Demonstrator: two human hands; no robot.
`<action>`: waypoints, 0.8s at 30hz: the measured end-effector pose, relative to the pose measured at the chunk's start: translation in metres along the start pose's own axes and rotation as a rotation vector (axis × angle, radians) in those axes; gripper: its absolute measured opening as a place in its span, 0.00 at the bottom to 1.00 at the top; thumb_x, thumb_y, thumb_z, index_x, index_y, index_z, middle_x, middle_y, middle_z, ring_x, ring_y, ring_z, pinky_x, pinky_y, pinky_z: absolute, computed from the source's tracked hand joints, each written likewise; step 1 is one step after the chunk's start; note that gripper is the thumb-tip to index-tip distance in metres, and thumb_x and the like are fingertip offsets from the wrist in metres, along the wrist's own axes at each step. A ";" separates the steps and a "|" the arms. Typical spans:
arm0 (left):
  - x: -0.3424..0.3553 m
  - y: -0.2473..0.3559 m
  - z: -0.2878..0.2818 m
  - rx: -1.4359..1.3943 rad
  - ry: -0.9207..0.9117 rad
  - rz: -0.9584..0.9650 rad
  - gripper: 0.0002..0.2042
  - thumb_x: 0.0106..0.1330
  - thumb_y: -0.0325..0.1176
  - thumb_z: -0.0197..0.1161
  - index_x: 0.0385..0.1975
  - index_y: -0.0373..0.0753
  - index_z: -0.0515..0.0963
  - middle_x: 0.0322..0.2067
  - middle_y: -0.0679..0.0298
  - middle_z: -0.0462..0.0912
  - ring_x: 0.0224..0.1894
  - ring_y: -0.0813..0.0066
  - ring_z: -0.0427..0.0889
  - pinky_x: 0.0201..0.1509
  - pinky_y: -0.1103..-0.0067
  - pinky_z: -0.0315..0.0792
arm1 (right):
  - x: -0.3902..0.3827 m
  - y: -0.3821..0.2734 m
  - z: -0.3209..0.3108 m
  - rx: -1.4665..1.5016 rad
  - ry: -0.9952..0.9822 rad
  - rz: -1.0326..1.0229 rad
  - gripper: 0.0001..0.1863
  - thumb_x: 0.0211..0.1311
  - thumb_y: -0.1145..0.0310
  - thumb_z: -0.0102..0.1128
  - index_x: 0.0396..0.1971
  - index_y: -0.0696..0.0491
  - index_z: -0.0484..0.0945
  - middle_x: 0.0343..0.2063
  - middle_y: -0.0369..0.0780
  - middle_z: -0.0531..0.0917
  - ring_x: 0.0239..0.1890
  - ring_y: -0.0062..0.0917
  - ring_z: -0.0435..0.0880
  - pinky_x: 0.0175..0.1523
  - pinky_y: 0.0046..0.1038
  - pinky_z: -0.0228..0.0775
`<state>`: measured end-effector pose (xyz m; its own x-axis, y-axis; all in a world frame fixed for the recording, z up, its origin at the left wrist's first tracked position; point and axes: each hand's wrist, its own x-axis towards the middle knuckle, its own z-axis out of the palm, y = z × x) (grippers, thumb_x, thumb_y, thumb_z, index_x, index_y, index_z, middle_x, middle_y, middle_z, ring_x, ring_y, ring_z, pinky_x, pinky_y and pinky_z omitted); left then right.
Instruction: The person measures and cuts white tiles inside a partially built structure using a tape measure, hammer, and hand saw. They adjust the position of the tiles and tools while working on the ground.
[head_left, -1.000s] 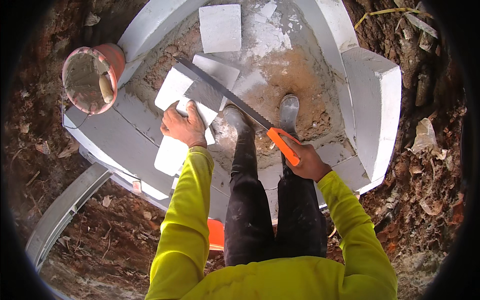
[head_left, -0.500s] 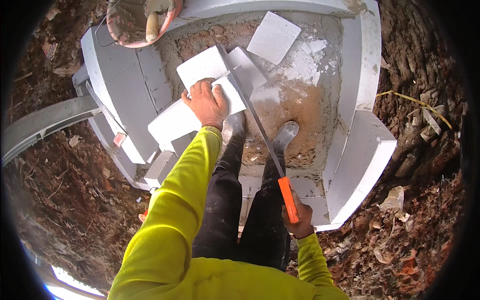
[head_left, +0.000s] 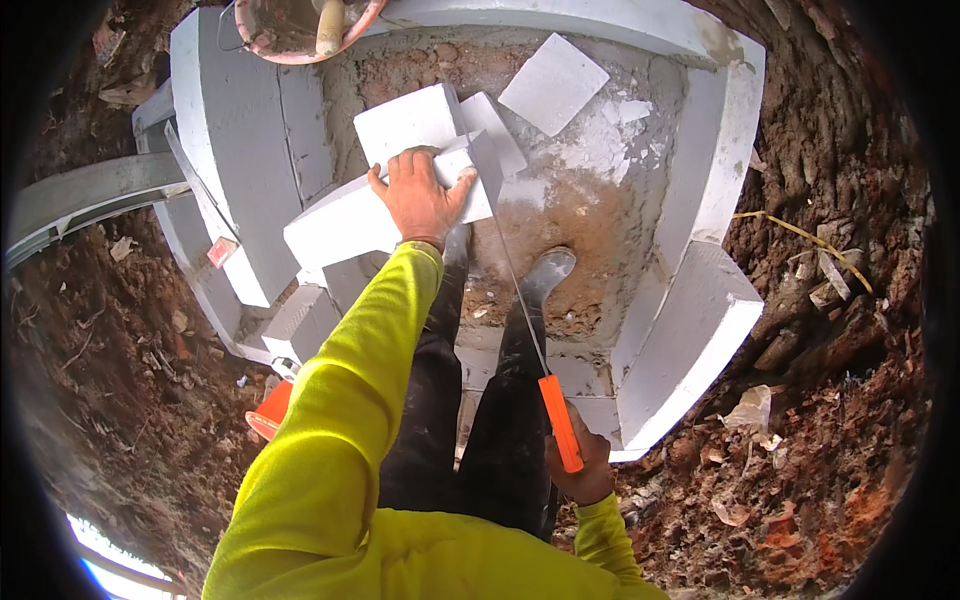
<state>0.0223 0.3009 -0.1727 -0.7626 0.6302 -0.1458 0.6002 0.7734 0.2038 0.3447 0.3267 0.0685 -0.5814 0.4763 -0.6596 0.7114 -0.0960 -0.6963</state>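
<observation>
My left hand point(head_left: 418, 198) grips the top of a long white block point(head_left: 340, 238), fingers over its upper edge and thumb toward its right end. This block lies aslant across another white block point(head_left: 402, 122). In my right hand point(head_left: 588, 462) is a handsaw point(head_left: 561, 424), held by its orange handle near my right thigh. Its thin blade slants up and left to the right end of the long block; the tip is hard to make out there. A pale offcut point(head_left: 497, 130) lies just beyond, and a square white slab point(head_left: 555, 84) rests farther back.
Grey block walls point(head_left: 245, 130) surround me on the left, back and right point(head_left: 690, 340). A mortar bucket point(head_left: 268, 45) with a wooden-handled tool stands at the back left. White chips point(head_left: 630, 112) litter the floor. An orange object point(head_left: 268, 410) shows beside my left sleeve.
The saw has been drawn back toward me, its handle now lower and slightly left. My left hand stays on the long block. The whole view has shifted a little.
</observation>
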 end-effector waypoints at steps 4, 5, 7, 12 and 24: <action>-0.005 -0.004 0.011 -0.014 0.017 0.006 0.28 0.53 0.60 0.65 0.41 0.41 0.77 0.42 0.60 0.77 0.51 0.60 0.74 0.67 0.49 0.49 | -0.010 -0.005 -0.007 -0.016 -0.072 0.019 0.35 0.53 0.75 0.64 0.65 0.56 0.67 0.32 0.47 0.84 0.28 0.42 0.85 0.35 0.35 0.79; -0.001 -0.004 0.011 -0.017 0.024 0.007 0.30 0.52 0.63 0.65 0.41 0.40 0.78 0.42 0.60 0.77 0.51 0.60 0.73 0.67 0.48 0.49 | 0.001 -0.003 -0.004 0.006 -0.080 0.019 0.35 0.53 0.75 0.64 0.65 0.56 0.67 0.32 0.48 0.84 0.28 0.44 0.85 0.35 0.35 0.79; -0.002 -0.008 0.008 0.030 0.037 -0.002 0.30 0.51 0.63 0.66 0.41 0.40 0.78 0.41 0.60 0.77 0.51 0.60 0.74 0.67 0.48 0.49 | 0.038 0.008 0.006 0.062 -0.066 -0.030 0.35 0.52 0.75 0.64 0.64 0.57 0.68 0.33 0.50 0.84 0.30 0.46 0.84 0.36 0.37 0.79; -0.002 0.001 0.014 -0.009 0.046 0.034 0.30 0.52 0.63 0.66 0.42 0.41 0.79 0.41 0.61 0.77 0.51 0.61 0.74 0.66 0.47 0.50 | 0.119 0.072 0.041 0.054 0.058 -0.132 0.34 0.53 0.77 0.61 0.65 0.53 0.68 0.29 0.48 0.82 0.29 0.41 0.85 0.36 0.31 0.76; 0.000 0.005 0.016 -0.010 0.075 0.044 0.26 0.53 0.57 0.67 0.41 0.41 0.78 0.39 0.62 0.79 0.49 0.62 0.76 0.67 0.54 0.52 | 0.168 0.117 0.047 0.146 -0.010 -0.027 0.35 0.50 0.76 0.63 0.63 0.57 0.69 0.43 0.54 0.83 0.44 0.49 0.83 0.50 0.38 0.77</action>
<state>0.0287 0.3061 -0.1872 -0.7513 0.6568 -0.0640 0.6317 0.7439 0.2179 0.3113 0.3542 -0.1369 -0.6037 0.4719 -0.6426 0.6311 -0.2096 -0.7468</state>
